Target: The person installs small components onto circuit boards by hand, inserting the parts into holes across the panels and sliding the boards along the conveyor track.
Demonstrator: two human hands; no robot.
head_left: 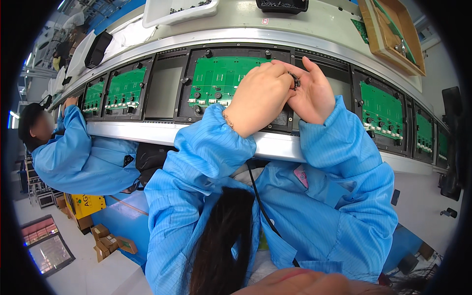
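Both hands meet over a green circuit board (211,73) that sits in a black frame on the line in front of me. My right hand (314,93) is turned palm up and cupped, with a small cluster of black electronic parts (296,81) lying in it. Bent over from the left, my left hand (258,98) has its fingers curled and its fingertips at those parts. What is pinched between them is hidden. White connectors and round black knobs line the board's near edge; the hands cover its right part.
More framed boards stand on the line to the left (125,86) and right (381,108). Beyond the rail are a white bin (179,14) of black parts, a black tray (282,6) and a cardboard box (393,37). A co-worker in a blue smock (83,157) works at the left.
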